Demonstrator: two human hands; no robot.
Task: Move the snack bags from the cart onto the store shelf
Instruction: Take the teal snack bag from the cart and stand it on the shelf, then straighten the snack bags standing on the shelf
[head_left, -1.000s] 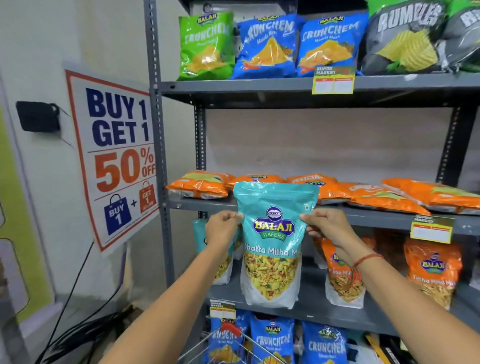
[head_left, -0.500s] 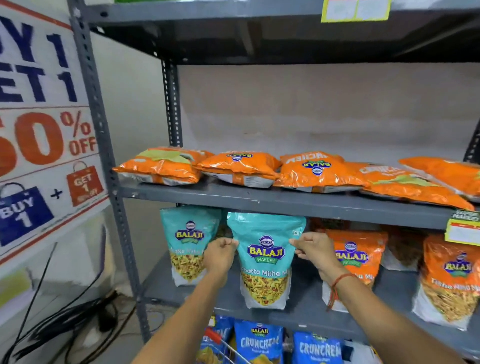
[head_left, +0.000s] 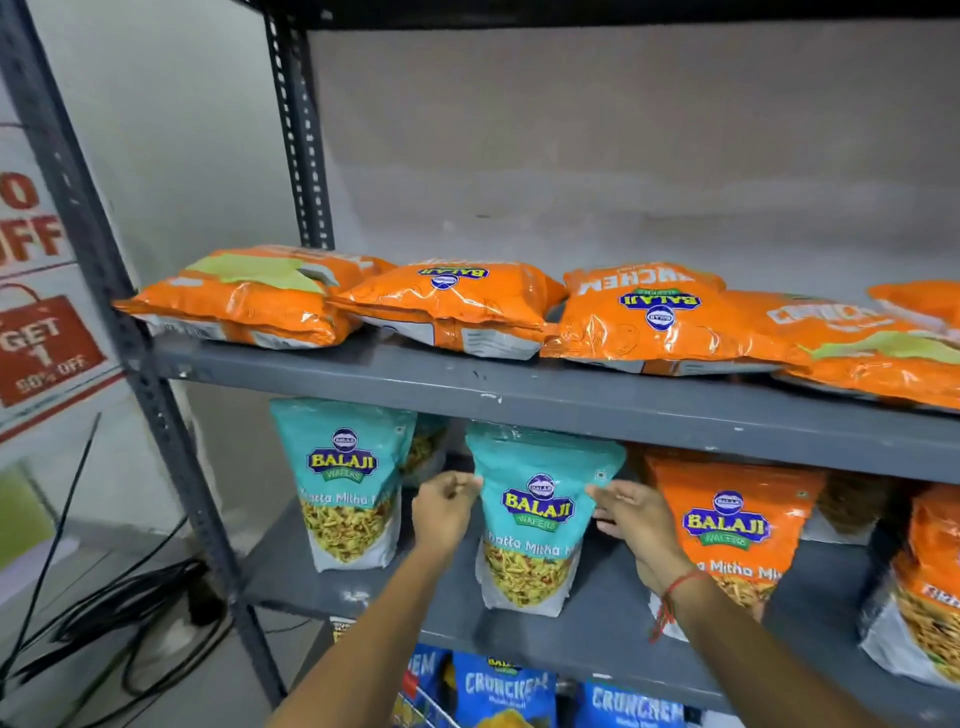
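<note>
Step in hand: the teal snack bag (head_left: 535, 519) is being set upright on the lower shelf (head_left: 613, 618); I judge this as the placing step, almost finished.
Where the bag is: its bottom seems to rest on the shelf board, between another teal bag (head_left: 345, 483) on the left and an orange bag (head_left: 727, 525) on the right, apart from both.
Left hand (head_left: 444, 512): the grip is curled, fingers pinching the left upper edge of the bag.
Right hand (head_left: 636, 519): the fingers are spread and lie at the right edge of the bag; whether they press it or are just beside it, I cannot tell.
Shelf above: orange packets (head_left: 457, 306) lie flat there, close over the top of the bag.
Cart: only a wire corner (head_left: 423, 706) shows at the bottom.
Next move calls for: letting go gently so the bag does not tip, then drawing both hands out under the upper board and reaching to the cart for another bag.
</note>
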